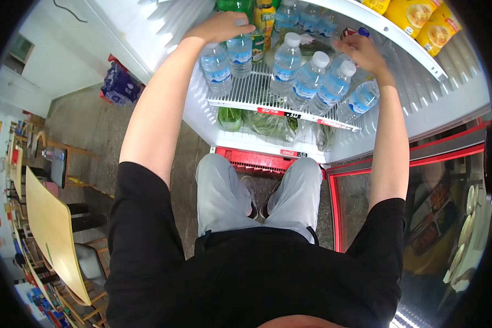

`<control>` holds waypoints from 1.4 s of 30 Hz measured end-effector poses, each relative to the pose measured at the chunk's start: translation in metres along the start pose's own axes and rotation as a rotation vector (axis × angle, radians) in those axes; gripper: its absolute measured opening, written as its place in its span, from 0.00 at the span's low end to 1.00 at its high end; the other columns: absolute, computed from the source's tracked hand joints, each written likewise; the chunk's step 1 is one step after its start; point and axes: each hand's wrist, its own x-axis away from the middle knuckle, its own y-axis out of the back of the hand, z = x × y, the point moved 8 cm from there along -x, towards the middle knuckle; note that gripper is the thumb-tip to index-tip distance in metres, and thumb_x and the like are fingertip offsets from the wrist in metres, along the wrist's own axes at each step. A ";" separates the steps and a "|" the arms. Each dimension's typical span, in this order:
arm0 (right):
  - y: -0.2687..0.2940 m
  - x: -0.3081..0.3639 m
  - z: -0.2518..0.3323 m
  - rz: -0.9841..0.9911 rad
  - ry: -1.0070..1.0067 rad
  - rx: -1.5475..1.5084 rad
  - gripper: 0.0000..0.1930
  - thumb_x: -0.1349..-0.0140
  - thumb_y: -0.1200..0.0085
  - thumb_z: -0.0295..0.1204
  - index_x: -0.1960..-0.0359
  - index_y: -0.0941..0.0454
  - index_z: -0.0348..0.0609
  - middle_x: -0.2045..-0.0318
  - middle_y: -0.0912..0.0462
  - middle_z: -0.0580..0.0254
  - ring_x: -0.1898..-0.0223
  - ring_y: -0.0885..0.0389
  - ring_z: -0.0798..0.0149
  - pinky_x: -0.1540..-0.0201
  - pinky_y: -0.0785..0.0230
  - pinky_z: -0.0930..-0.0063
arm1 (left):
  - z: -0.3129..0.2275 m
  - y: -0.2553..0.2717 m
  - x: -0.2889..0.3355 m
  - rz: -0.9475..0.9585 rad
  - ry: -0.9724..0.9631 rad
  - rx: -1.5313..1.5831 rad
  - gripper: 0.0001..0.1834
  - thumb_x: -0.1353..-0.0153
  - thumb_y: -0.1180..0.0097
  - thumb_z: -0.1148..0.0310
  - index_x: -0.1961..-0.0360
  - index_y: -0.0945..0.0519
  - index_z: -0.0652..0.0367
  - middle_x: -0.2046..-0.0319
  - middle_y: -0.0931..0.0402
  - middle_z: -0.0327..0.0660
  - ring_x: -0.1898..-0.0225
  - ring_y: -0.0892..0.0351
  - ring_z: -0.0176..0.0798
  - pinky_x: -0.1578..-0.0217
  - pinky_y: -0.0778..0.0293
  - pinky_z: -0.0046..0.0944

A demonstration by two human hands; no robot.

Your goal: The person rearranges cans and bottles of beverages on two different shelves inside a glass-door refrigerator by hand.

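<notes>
My left hand (pixel 220 27) is closed around the top of a clear water bottle (pixel 240 54), which stands upright on the wire shelf (pixel 251 93) of an open fridge. Just left of it is another water bottle (pixel 216 71). My right hand (pixel 363 53) reaches in at the right with curled fingers, near a blue cap (pixel 363 33); whatever its fingers hold is hidden. Between my hands, water bottles with white caps (pixel 286 63) line the shelf front. One more water bottle (pixel 361 99) leans at the right, below my right hand.
Yellow packets (pixel 413 19) sit on the shelf above, whose white edge (pixel 391 27) curves over my right hand. Bagged greens (pixel 268 123) lie on the lower shelf. The red-framed door (pixel 336 213) stands open at right. A table (pixel 52 229) is at left.
</notes>
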 end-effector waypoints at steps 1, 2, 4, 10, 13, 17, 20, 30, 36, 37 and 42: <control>0.002 0.003 -0.003 -0.016 0.003 -0.017 0.24 0.37 0.41 0.51 0.66 0.15 0.39 0.78 0.20 0.60 0.79 0.20 0.66 0.77 0.30 0.72 | 0.000 -0.002 -0.003 0.063 0.006 -0.044 0.31 0.38 0.46 0.37 0.45 0.20 0.49 0.45 0.22 0.57 0.44 0.22 0.57 0.44 0.29 0.49; -0.002 0.003 -0.004 -0.003 0.016 -0.022 0.24 0.37 0.41 0.51 0.66 0.15 0.39 0.78 0.20 0.60 0.79 0.20 0.66 0.77 0.30 0.72 | 0.006 -0.004 -0.003 0.063 0.025 -0.044 0.31 0.38 0.46 0.37 0.45 0.20 0.49 0.45 0.22 0.57 0.44 0.22 0.57 0.44 0.29 0.49; 0.002 0.000 -0.013 -0.053 0.045 -0.015 0.26 0.38 0.41 0.53 0.69 0.17 0.37 0.82 0.23 0.61 0.81 0.23 0.66 0.76 0.31 0.68 | 0.008 0.003 -0.003 -0.083 -0.023 -0.092 0.33 0.39 0.45 0.37 0.45 0.20 0.52 0.45 0.22 0.59 0.43 0.22 0.58 0.44 0.28 0.49; 0.006 0.005 -0.021 -0.046 0.081 0.001 0.25 0.38 0.41 0.52 0.66 0.15 0.37 0.82 0.23 0.62 0.81 0.23 0.67 0.77 0.29 0.70 | -0.022 0.004 -0.001 0.057 0.047 -0.070 0.31 0.40 0.43 0.43 0.59 0.16 0.65 0.63 0.18 0.60 0.56 0.18 0.62 0.53 0.24 0.52; -0.003 -0.005 -0.007 -0.084 0.080 0.024 0.24 0.38 0.41 0.51 0.65 0.14 0.38 0.82 0.23 0.63 0.82 0.23 0.67 0.77 0.28 0.70 | -0.016 0.018 0.014 -0.064 0.020 -0.159 0.31 0.42 0.41 0.41 0.61 0.16 0.64 0.64 0.17 0.58 0.57 0.17 0.61 0.55 0.24 0.51; 0.003 -0.002 -0.018 -0.081 0.100 0.051 0.25 0.39 0.41 0.53 0.65 0.14 0.39 0.82 0.23 0.63 0.82 0.23 0.66 0.76 0.28 0.70 | -0.043 0.015 0.022 -0.112 -0.091 -0.133 0.30 0.43 0.41 0.41 0.58 0.16 0.60 0.61 0.17 0.56 0.57 0.17 0.59 0.54 0.24 0.52; 0.004 0.002 -0.010 -0.078 0.050 0.040 0.25 0.39 0.42 0.54 0.65 0.14 0.40 0.81 0.22 0.62 0.82 0.22 0.66 0.74 0.27 0.69 | -0.045 0.022 0.019 -0.075 -0.043 -0.109 0.28 0.41 0.43 0.42 0.56 0.16 0.59 0.58 0.16 0.55 0.55 0.17 0.59 0.52 0.24 0.52; 0.000 0.001 -0.017 -0.053 0.041 0.143 0.21 0.37 0.43 0.49 0.61 0.14 0.41 0.61 0.14 0.55 0.62 0.16 0.56 0.57 0.27 0.64 | -0.044 0.008 0.015 0.015 -0.044 -0.232 0.24 0.39 0.44 0.47 0.61 0.17 0.60 0.61 0.17 0.56 0.56 0.17 0.61 0.54 0.24 0.55; 0.004 0.002 -0.016 -0.119 0.111 0.086 0.26 0.40 0.42 0.55 0.68 0.16 0.40 0.80 0.20 0.57 0.81 0.21 0.64 0.73 0.28 0.69 | -0.039 -0.001 0.005 0.037 -0.224 -0.158 0.22 0.39 0.45 0.49 0.64 0.18 0.61 0.66 0.17 0.56 0.61 0.18 0.61 0.58 0.24 0.53; 0.005 0.003 -0.012 -0.116 0.110 0.082 0.26 0.40 0.42 0.55 0.68 0.16 0.40 0.80 0.20 0.57 0.81 0.21 0.64 0.73 0.28 0.69 | -0.042 0.002 0.010 0.041 -0.221 -0.157 0.22 0.39 0.45 0.49 0.64 0.18 0.61 0.66 0.17 0.56 0.61 0.18 0.61 0.58 0.24 0.53; -0.001 -0.002 -0.010 -0.003 0.015 0.149 0.22 0.37 0.44 0.50 0.62 0.14 0.42 0.63 0.14 0.54 0.63 0.17 0.56 0.56 0.28 0.63 | -0.033 0.004 0.013 0.078 -0.125 -0.039 0.23 0.38 0.46 0.49 0.66 0.19 0.62 0.67 0.18 0.54 0.61 0.19 0.58 0.57 0.25 0.51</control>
